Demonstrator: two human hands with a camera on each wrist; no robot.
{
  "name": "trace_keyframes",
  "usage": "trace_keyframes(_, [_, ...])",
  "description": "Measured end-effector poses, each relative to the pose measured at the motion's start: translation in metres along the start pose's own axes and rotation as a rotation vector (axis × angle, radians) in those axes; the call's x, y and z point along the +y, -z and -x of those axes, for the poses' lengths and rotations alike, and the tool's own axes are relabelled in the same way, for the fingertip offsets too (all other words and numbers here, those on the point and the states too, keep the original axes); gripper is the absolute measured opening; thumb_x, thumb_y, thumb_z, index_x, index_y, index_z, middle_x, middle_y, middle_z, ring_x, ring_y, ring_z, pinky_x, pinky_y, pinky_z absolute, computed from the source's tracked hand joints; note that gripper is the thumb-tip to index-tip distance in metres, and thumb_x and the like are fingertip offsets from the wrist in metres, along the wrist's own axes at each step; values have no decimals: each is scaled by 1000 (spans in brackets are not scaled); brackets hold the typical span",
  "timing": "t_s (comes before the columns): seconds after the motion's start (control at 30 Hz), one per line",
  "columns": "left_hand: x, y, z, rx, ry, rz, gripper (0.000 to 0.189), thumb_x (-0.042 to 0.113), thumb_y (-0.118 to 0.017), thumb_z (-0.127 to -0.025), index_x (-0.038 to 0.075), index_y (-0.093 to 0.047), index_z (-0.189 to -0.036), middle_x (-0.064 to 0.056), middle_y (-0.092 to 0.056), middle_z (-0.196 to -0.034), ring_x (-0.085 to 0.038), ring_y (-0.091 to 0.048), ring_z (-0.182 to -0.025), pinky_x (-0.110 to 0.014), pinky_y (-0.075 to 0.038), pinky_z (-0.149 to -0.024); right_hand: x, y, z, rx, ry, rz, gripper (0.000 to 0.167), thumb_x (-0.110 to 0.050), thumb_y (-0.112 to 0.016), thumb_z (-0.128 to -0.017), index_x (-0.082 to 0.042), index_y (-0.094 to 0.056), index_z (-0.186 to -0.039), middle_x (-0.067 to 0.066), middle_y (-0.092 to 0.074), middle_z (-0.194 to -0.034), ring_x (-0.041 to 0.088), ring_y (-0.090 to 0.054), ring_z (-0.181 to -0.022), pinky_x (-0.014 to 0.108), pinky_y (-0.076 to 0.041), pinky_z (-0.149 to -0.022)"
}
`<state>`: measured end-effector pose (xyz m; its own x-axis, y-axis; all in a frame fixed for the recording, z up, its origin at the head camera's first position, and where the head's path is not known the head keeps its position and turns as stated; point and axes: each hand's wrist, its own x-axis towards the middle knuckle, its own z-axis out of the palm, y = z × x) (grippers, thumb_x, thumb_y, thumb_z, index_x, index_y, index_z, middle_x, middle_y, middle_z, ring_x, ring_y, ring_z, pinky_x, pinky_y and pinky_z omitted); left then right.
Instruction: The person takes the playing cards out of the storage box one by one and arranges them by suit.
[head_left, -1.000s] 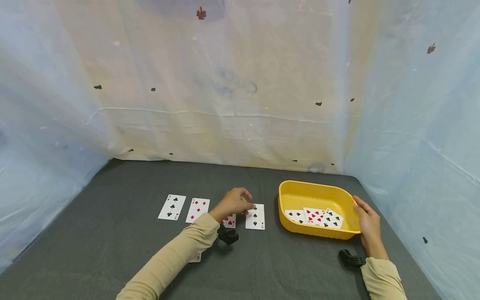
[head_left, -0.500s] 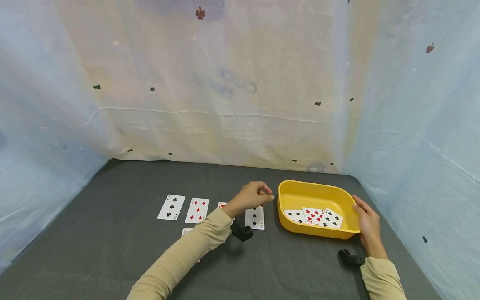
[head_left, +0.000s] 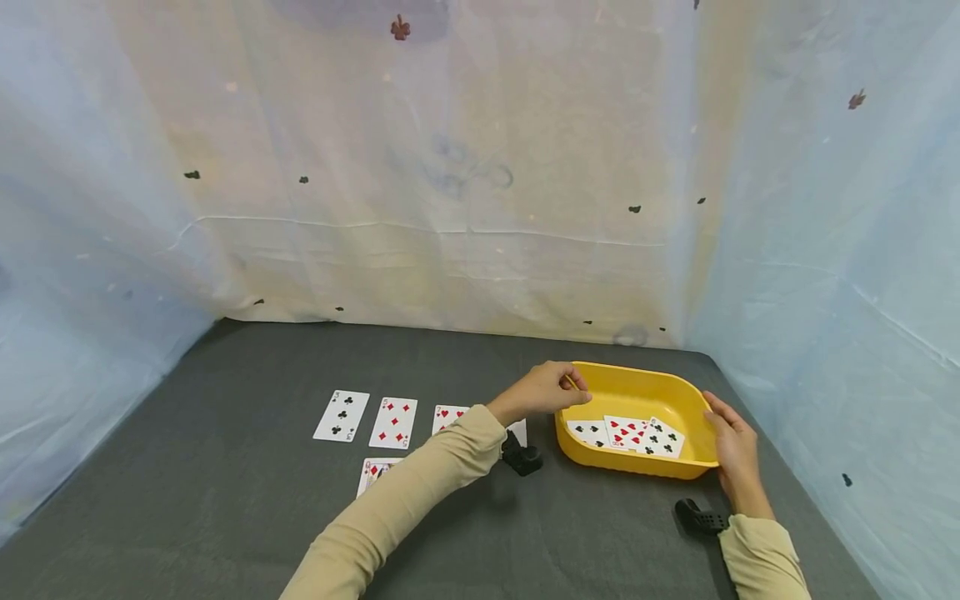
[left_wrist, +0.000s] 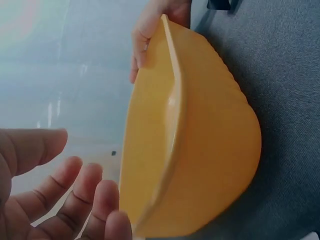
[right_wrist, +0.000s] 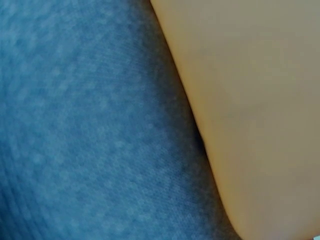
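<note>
A yellow tray stands on the dark grey mat at the right, with three face-up cards lying in it. My left hand hovers at the tray's left rim, its fingers loosely curled. In the left wrist view the left hand holds nothing and sits just beside the tray. My right hand grips the tray's right rim, thumb on top. The right wrist view is filled by the tray wall and the mat.
A row of face-up cards lies left of the tray: a clubs card, a diamonds card, a hearts card and a card mostly hidden by my forearm. Another card lies nearer. Pale sheeting walls the mat on three sides.
My left hand has left the spade card on the mat and travelled right to the tray's left rim. The right hand has stayed on the tray.
</note>
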<state>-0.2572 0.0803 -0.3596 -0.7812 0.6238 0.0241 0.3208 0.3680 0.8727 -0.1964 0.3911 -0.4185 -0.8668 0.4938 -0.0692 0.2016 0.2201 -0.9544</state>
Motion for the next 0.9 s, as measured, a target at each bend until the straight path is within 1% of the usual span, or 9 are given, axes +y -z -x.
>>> trace_keyframes(0.1, [4, -7, -6, -9, 13, -30, 18, 25, -70, -91, 12, -64, -101, 1, -60, -88, -12, -57, -76, -26, -46, -63, 0, 0, 0, -1, 3, 8, 49, -30, -39, -105, -10, -36, -150, 10, -26, -157, 28, -35, -134, 29, -35, -104])
trace_keyframes(0.33, [15, -26, -18, -27, 47, 75, 22, 14, -71, -90, 2, -61, -104, -17, -67, -89, -28, -64, -76, -29, -50, -61, 0, 1, 1, -6, 2, 9, 49, -30, -40, -105, -11, -37, -150, 10, -27, -156, 26, -39, -130, 16, -42, -90])
trace_keyframes(0.4, [18, -32, -23, -26, 61, 86, 25, 13, -72, -89, 0, -60, -106, -15, -66, -87, -28, -65, -75, -27, -51, -62, 0, 1, 1, -6, 3, 6, 49, -30, -40, -105, -11, -37, -150, 10, -28, -156, 26, -39, -130, 16, -43, -90])
trace_keyframes(0.47, [21, -38, -27, -24, 77, 72, 27, 12, -73, -88, -1, -60, -108, -12, -65, -84, -25, -63, -70, -29, -52, -64, 0, 2, 2, 0, 4, 9, 48, -30, -40, -105, -11, -37, -150, 11, -28, -156, 26, -39, -130, 15, -43, -89])
trace_keyframes(0.5, [23, -41, -29, -20, 88, 58, 29, 13, -73, -87, -1, -60, -109, -9, -63, -83, -23, -62, -68, -29, -53, -65, 0, 2, 2, 4, 6, 6, 48, -29, -40, -105, -11, -37, -149, 11, -28, -155, 26, -39, -129, 14, -43, -88])
trace_keyframes(0.63, [27, -53, -36, -3, 138, -50, 28, 15, -76, -85, 3, -62, -107, -1, -57, -82, -17, -58, -64, -30, -53, -64, -1, 2, 3, 13, 18, -1, 48, -28, -41, -105, -10, -38, -149, 12, -29, -155, 26, -41, -128, 11, -44, -81])
trace_keyframes(0.73, [26, -60, -40, -2, 172, -111, 22, 15, -76, -85, 7, -60, -97, 1, -53, -79, -14, -53, -59, -28, -50, -60, -1, 2, 3, 16, 22, -5, 48, -28, -42, -105, -10, -39, -149, 12, -30, -154, 25, -42, -128, 11, -44, -82])
trace_keyframes(0.8, [23, -64, -43, -4, 185, -125, 21, 13, -75, -85, 9, -55, -82, 2, -46, -68, -12, -45, -52, -25, -43, -51, -1, 2, 4, 17, 23, 4, 48, -29, -42, -105, -9, -38, -149, 11, -30, -154, 26, -41, -129, 14, -44, -86])
trace_keyframes(0.9, [18, -69, -48, 5, 201, -133, 40, 9, -74, -83, 12, -41, -61, 3, -29, -53, -10, -31, -41, -23, -28, -42, -2, 2, 5, 17, 24, 10, 48, -28, -40, -105, -9, -37, -149, 11, -30, -155, 28, -38, -132, 21, -40, -97])
